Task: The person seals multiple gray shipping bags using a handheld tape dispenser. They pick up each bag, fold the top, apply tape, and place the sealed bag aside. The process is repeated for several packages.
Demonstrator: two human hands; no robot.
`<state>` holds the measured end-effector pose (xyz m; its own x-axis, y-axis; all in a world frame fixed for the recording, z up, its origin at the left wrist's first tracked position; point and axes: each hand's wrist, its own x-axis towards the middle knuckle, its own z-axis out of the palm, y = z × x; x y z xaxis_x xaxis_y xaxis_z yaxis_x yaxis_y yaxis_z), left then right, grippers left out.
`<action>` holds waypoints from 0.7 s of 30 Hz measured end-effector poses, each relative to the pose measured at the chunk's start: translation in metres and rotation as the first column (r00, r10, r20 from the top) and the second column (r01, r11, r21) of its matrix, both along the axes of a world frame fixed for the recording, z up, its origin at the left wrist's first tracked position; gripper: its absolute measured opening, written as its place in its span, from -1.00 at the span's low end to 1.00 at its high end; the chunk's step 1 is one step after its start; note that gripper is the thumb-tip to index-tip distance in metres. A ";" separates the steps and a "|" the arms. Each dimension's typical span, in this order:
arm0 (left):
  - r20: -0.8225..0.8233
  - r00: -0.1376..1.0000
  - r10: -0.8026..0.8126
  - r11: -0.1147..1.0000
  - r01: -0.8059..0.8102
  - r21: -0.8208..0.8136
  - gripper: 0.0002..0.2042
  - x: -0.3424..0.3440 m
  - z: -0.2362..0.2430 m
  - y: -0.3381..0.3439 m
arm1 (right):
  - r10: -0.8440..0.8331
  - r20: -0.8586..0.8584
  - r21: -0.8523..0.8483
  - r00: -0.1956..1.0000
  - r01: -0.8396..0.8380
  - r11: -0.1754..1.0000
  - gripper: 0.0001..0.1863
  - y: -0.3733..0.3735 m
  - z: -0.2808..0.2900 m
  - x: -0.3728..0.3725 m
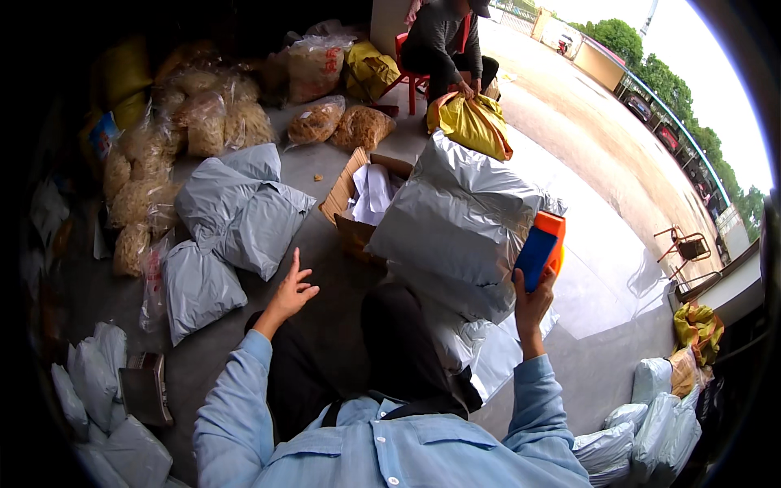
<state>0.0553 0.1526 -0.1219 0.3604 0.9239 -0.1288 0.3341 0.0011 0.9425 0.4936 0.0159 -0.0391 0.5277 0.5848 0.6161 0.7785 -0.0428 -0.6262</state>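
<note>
My right hand is closed round the lower end of a boxy orange-and-blue hand-held device; its exact kind does not show. It is held up beside the right end of a large, stuffed grey plastic mailing bag. More silvery bags lie beneath that one. My left hand hangs in the air with its fingers spread and nothing in it. Nearest to it are plump grey parcels on the floor. Between the parcels and the big bag stands an open cardboard box with white papers inside.
Clear bags of pale dried goods are heaped at the far left. A seated person handles a yellow sack at the back. White parcels lie at the lower right, grey ones at the lower left. A metal-framed chair stands right.
</note>
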 end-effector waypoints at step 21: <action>0.015 0.877 0.481 0.794 -0.429 -0.431 -0.39 -0.160 -0.017 -0.082 | 0.634 -0.217 0.009 0.742 -0.648 0.762 -0.53 -0.016 0.027 -0.105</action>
